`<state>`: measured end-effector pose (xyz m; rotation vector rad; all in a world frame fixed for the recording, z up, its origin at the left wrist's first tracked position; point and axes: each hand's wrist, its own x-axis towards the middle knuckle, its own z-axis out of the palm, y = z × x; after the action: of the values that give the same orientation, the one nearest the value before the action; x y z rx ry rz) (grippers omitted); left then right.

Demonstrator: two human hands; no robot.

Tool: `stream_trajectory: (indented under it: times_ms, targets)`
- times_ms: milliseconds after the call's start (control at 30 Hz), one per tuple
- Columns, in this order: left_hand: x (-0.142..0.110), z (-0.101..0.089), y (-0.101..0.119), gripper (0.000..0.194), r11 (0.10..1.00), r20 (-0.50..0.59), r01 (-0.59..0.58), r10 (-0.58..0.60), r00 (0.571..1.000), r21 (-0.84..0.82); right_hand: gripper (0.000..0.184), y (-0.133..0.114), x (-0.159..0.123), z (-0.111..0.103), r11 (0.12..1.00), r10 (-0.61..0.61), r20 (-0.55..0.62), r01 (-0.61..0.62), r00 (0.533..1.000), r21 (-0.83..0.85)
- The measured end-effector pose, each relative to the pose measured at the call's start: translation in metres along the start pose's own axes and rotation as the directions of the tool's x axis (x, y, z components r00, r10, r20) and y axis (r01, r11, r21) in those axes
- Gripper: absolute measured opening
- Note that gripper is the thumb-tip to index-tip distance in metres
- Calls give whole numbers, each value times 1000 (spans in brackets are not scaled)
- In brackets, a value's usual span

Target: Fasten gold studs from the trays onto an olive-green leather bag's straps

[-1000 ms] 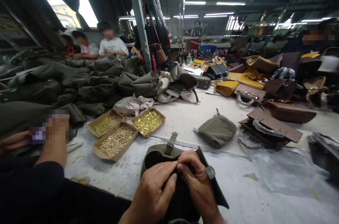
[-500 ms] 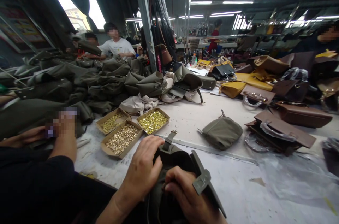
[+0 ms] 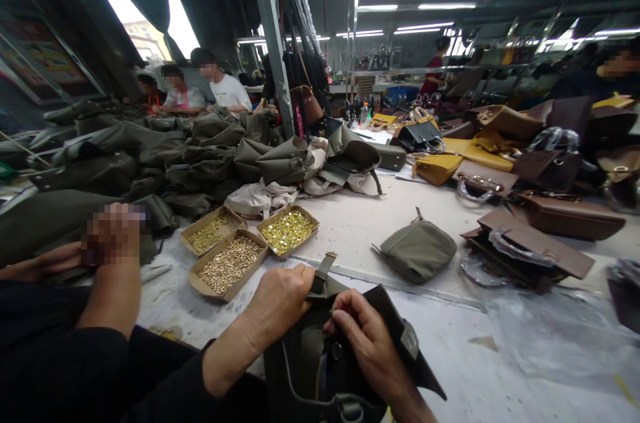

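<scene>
My left hand is closed on the near rim of an olive green bag at the table's front edge, just under its strap tab. My right hand is curled on the bag's dark flap and opening, fingers pressed together. The bag stands open between both hands, with a zipper and a ring showing inside. Three cardboard trays of brass rivets lie just beyond my left hand.
A co-worker's arm in a black sleeve and hand lie at the left. A heap of olive bags fills the back left. One finished olive bag lies mid-table; brown bags and yellow bags lie to the right. Other people sit at the far end.
My left hand slid from the bag's inside to its rim. My right hand shifted up onto the flap, and the bag turned so its opening faces me.
</scene>
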<state>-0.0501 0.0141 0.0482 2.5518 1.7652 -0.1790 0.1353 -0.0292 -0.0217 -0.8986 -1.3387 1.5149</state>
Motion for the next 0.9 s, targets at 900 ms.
stream_trajectory:
  times_ms: [900]
  targets:
    - [19,-8,-21,21,610,35,92,-104,994,-787,21,-17,32,3,993,-111,39,113,993,-30]
